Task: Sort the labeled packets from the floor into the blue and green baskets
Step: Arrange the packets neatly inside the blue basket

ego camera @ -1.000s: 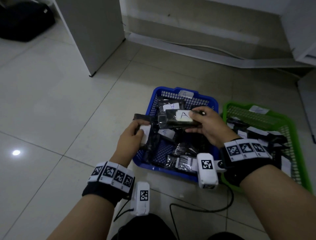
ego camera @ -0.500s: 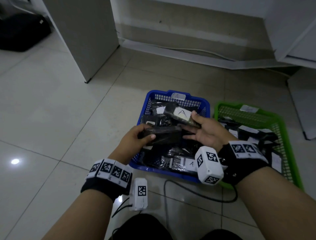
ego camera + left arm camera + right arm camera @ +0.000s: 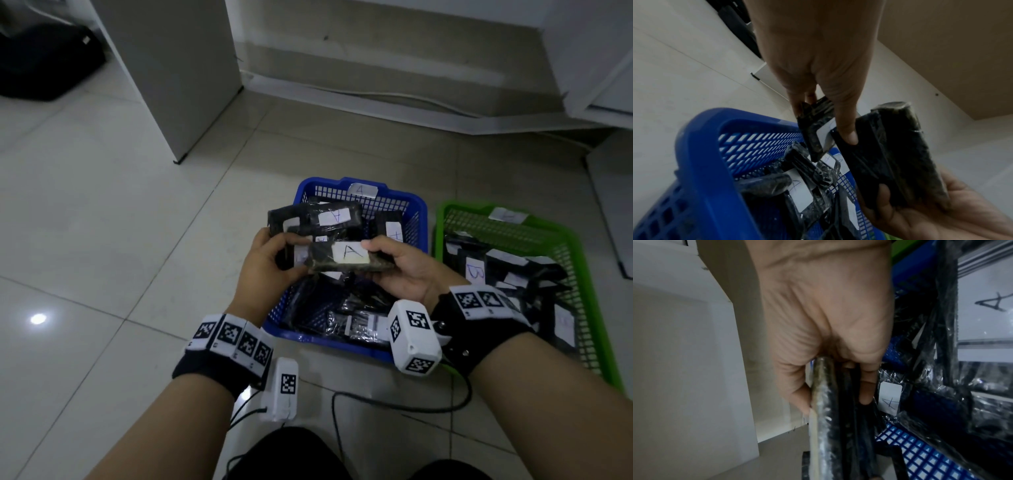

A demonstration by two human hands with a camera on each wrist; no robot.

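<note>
Over the blue basket (image 3: 419, 219), both hands hold black wrapped packets. My right hand (image 3: 394, 270), palm up, grips a packet with a white "A" label (image 3: 349, 258); in the right wrist view that hand (image 3: 836, 395) clamps the packet stack (image 3: 826, 426) edge-on. My left hand (image 3: 274, 250) pinches another black packet (image 3: 308, 219) by its left end, with an "A" label showing further back. In the left wrist view the left thumb (image 3: 844, 123) also presses against the right hand's packet (image 3: 890, 154). Several "A" packets lie in the blue basket.
A green basket (image 3: 582, 260) stands right of the blue one and holds several black packets, one marked "B" (image 3: 474, 270). A black cable (image 3: 394, 404) lies on the tiled floor near my knees. White furniture legs stand behind and to the right.
The right hand turned palm up and brought the "A" packet toward the left hand. The left hand lifted its packet out of the basket, so both packets now meet above the basket.
</note>
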